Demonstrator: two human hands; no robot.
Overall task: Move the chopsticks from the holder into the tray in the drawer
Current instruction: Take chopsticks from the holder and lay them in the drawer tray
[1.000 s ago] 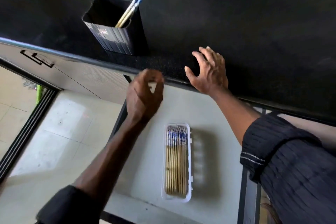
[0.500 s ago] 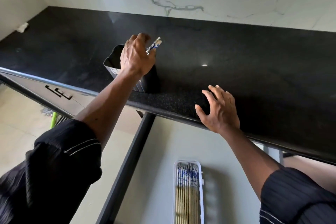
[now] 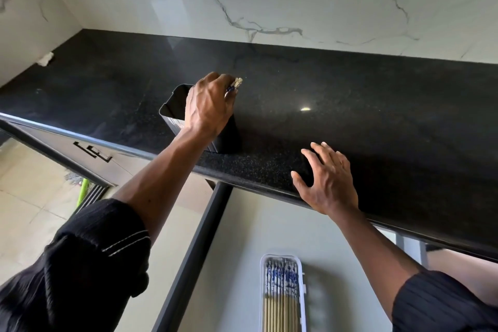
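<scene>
Over the black square metal holder [image 3: 172, 108] on the dark stone worktop [image 3: 350, 116], the left hand [image 3: 207, 105] pinches the last blue-patterned bamboo chopsticks [image 3: 235, 86], which stand steeply; the white plastic tray [image 3: 283, 294] lies below-right. Right hand [image 3: 328, 180] rests spread on the worktop's edge.

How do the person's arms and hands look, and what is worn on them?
Both forearms are bare. Each arm has a black ribbed sleeve pushed up near the elbow; the left sleeve shows thin white stitched lines. The left hand and right hand wear no gloves.
</scene>
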